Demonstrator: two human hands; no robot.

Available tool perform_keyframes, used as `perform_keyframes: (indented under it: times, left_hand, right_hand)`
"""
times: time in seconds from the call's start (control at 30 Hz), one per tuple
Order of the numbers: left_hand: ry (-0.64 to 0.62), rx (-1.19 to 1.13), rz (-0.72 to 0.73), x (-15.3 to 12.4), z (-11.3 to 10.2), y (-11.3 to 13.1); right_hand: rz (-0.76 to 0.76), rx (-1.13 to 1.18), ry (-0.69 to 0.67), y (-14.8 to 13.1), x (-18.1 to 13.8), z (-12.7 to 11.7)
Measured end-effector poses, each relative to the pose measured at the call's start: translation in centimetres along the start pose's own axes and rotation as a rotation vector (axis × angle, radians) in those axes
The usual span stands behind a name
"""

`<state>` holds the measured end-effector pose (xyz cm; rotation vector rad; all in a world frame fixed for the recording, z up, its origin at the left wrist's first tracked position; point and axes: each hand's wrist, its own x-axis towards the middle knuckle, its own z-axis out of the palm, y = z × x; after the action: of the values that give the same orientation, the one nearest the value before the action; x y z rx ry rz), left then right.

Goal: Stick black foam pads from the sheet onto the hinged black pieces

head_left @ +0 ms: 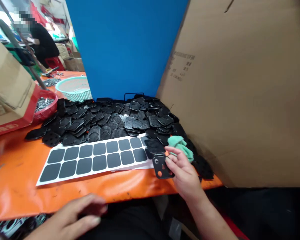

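Head view: left hand (pixel 75 216) lies flat at the orange table (pixel 15 186) edge, fingers loosely together, holding nothing. Beyond its fingertips the pad sheet (pixel 95 158) looks full, no gaps. Right hand (pixel 183 171) pinches one holed black plate (pixel 162 166) between thumb and fingers. Green cloth (pixel 181 146) sits just past those fingers, plate pile (pixel 110 120) beyond it; work looks barely begun.

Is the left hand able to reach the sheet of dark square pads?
Probably yes: the left hand rests at the edge of the orange table, with only bare surface between it and the sheet.
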<state>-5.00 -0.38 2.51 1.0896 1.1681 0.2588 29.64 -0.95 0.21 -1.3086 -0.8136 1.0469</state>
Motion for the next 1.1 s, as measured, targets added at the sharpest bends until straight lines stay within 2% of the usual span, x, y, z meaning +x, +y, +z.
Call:
perform_keyframes:
  times: [0.07, 0.1, 0.2, 0.3, 0.43, 0.53, 0.63, 0.8, 0.93, 1.1]
  left_hand:
    - [-0.112, 0.021, 0.100, 2.0, 3.0, 2.0]
    - [-0.119, -0.027, 0.155, 3.0, 4.4, 2.8]
    - [-0.091, -0.173, 0.269, 5.3, 7.9, 3.8]
    - [-0.015, -0.187, 0.367, 5.8, 9.4, 3.8]
    - [0.106, -0.109, 0.451, 5.2, 9.6, 3.5]
    - [0.177, -0.086, 0.433, 5.1, 9.6, 3.1]
    - [0.221, -0.166, 0.381, 5.4, 9.5, 2.7]
    - [0.173, -0.402, 0.324, 5.8, 9.1, 2.3]
    - [0.135, -0.568, 0.226, 6.0, 8.8, 1.9]
    - [0.125, -0.611, 0.153, 6.1, 8.5, 1.8]
  right_hand:
    - [-0.007, 0.034, -0.016, 1.4, -1.2, 1.6]
    - [0.004, 0.061, -0.019, 1.9, -1.8, 2.3]
    - [0.076, 0.185, -0.021, 2.7, -3.2, 4.1]
    - [0.139, 0.285, -0.046, 3.0, -4.1, 5.2]
    - [0.146, 0.262, -0.088, 3.6, -4.5, 6.0]
    - [0.111, 0.202, -0.126, 4.0, -4.7, 6.4]
    - [0.087, 0.148, -0.159, 4.1, -4.8, 6.8]
    - [0.157, 0.206, -0.198, 4.2, -4.8, 7.2]
    - [0.227, 0.256, -0.176, 4.5, -4.6, 7.2]
    - [0.265, 0.281, -0.184, 4.5, -4.6, 7.0]
